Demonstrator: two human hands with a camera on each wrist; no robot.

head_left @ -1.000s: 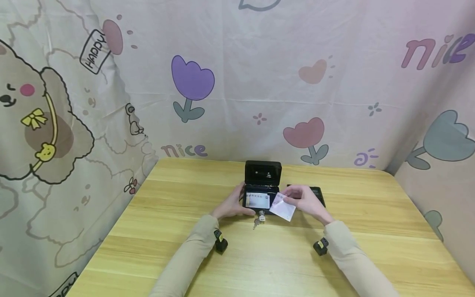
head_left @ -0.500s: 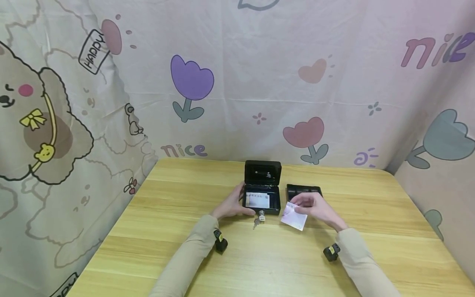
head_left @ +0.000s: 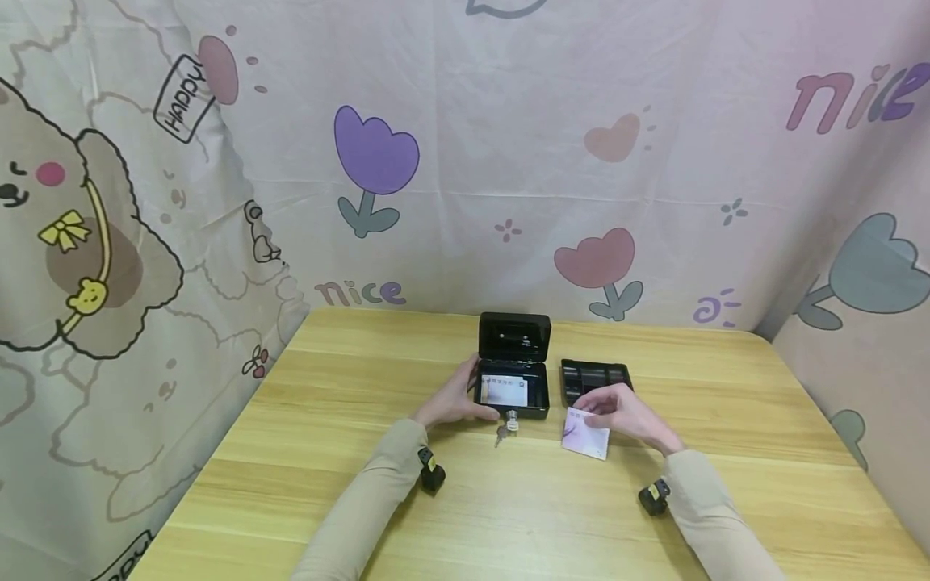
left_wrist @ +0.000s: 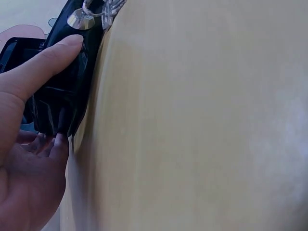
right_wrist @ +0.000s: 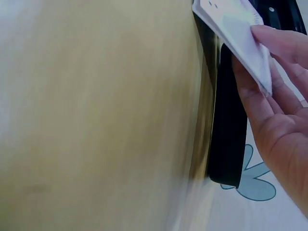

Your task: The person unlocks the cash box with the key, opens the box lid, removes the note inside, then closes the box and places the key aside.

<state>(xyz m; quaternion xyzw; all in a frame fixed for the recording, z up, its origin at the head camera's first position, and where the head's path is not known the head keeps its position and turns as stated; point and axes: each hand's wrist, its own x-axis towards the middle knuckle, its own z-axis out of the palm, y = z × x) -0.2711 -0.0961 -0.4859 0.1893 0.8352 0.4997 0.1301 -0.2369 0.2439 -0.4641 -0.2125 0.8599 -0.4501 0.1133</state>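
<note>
1 box [head_left: 514, 349], 1 tray [head_left: 594, 374], 2 hnds [head_left: 459, 400] [head_left: 626, 415]

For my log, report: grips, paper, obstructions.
Left grip holding open black box. Right grip pinching pinkish paper, clear of box. Black tray close behind right grip, possible snag.

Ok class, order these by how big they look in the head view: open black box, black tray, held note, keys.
1. Open black box
2. Black tray, partly hidden by the right hand
3. Held note
4. Keys
</note>
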